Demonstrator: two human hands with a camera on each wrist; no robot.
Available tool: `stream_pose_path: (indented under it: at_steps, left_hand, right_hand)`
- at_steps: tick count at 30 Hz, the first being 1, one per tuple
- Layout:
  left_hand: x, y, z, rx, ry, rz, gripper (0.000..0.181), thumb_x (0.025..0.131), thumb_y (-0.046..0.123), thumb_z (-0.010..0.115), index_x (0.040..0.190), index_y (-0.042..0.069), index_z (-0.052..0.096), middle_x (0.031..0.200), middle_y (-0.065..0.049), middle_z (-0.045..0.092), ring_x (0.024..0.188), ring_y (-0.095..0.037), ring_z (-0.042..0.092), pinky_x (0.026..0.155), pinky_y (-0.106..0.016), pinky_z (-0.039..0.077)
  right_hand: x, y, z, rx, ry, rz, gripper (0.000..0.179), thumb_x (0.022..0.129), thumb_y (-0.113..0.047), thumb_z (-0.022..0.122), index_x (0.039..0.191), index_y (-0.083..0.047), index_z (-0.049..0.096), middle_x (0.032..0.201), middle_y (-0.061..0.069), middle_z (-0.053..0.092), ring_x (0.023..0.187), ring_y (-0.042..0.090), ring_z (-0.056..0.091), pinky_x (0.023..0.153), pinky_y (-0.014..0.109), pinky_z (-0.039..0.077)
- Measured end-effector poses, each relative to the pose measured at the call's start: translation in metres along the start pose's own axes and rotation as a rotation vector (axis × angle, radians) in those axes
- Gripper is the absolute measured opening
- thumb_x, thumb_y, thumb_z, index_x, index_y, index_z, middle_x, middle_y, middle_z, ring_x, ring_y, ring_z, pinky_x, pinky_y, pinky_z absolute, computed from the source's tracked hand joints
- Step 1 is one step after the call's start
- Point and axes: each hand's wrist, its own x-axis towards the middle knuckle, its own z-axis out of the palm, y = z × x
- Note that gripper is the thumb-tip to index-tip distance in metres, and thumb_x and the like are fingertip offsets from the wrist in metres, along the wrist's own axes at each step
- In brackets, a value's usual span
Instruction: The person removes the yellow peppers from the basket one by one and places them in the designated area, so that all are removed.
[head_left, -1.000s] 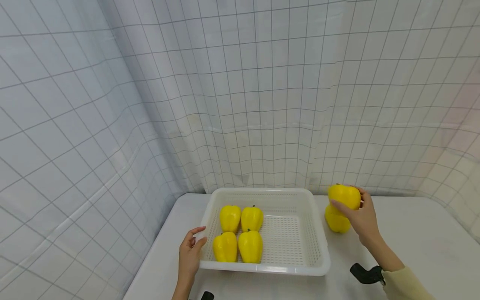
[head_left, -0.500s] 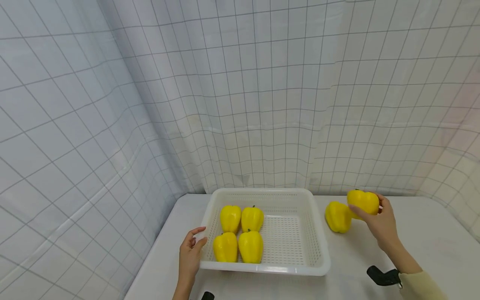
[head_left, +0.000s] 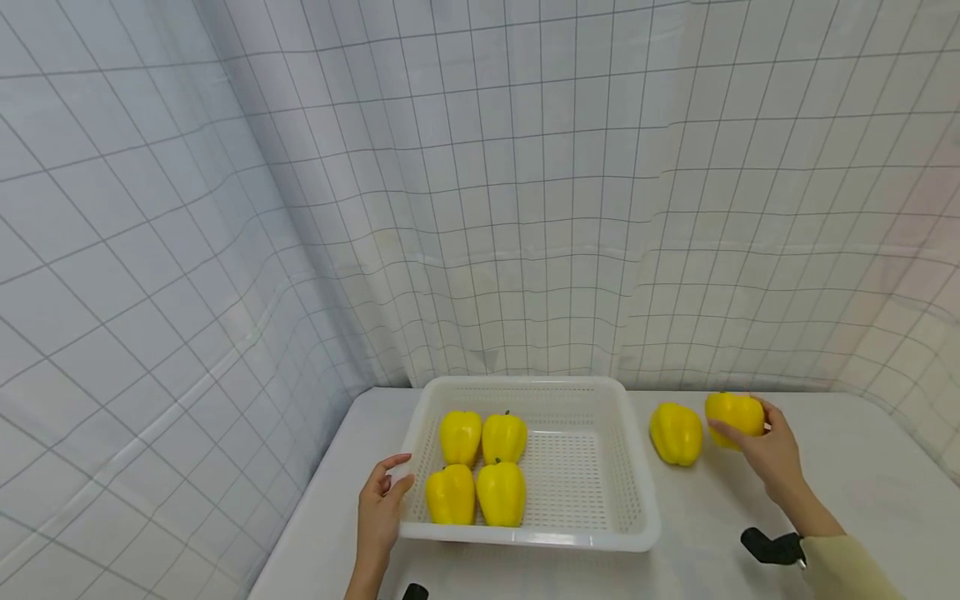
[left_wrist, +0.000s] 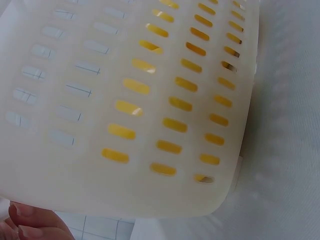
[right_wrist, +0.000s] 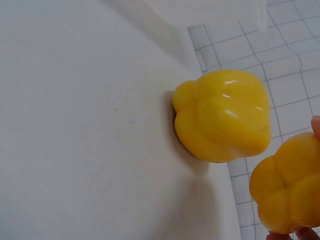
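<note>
Toward the far right of the white table [head_left: 862, 467], a yellow bell pepper [head_left: 738, 410] sat in my right hand [head_left: 772, 457], my thumb clamped on its near side and my fingers curled round its right side. Its stem end was uppermost in the head view, while its lobed bottom showed from the right wrist; I couldn't tell whether it touched the tabletop. Just to its left, across a narrow gap, a second yellow pepper [head_left: 677, 435] rested on the table. Farther left stood a white plastic basket [head_left: 528, 537] with slotted walls and floor. Four yellow peppers [head_left: 502, 493] filled its left half in two rows of two, close together, stems pointing away from me. At the basket's left rim was my left hand [head_left: 379, 507], thumb and forefinger parted and loosely bent, their tips against the outside of it. From the left wrist, yellow came through the slots. My pale sleeve [head_left: 847, 571] covered my right forearm, with a black device [head_left: 771, 547] at that wrist and another black piece [head_left: 415, 592] by the left. Behind everything hung a white cloth [head_left: 525, 208] lined with a dark grid, loosely rippled.
</note>
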Motion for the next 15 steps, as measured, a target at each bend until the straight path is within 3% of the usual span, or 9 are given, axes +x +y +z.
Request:
stream_pose_path:
  at_steps: [5,15]
  left_hand:
    - [-0.0003,0.0005,0.0004,-0.009,-0.003,0.001,0.028,0.090,0.006,0.057,0.118,0.005,0.062,0.066,-0.002,0.036,0.057,-0.012,0.037,0.051,-0.020,0.032]
    - [-0.0012,0.0017,0.0007,-0.015,-0.008,0.003,0.028,0.091,0.007,0.058,0.118,0.004,0.061,0.067,-0.003,0.041,0.059,-0.012,0.041,0.052,-0.020,0.034]
  right_hand:
    - [-0.0021,0.0041,0.0010,0.013,-0.014,0.030,0.105,0.076,-0.059,0.068,0.151,-0.008,0.015,0.143,0.021,0.029,0.113,0.037,0.038,0.085,0.050,0.039]
    - [-0.0094,0.0037,-0.0015,0.013,-0.072,0.091,0.112,0.077,-0.061,0.066,0.151,-0.002,0.007,0.146,0.029,0.020,0.120,0.045,0.031,0.094,0.061,0.032]
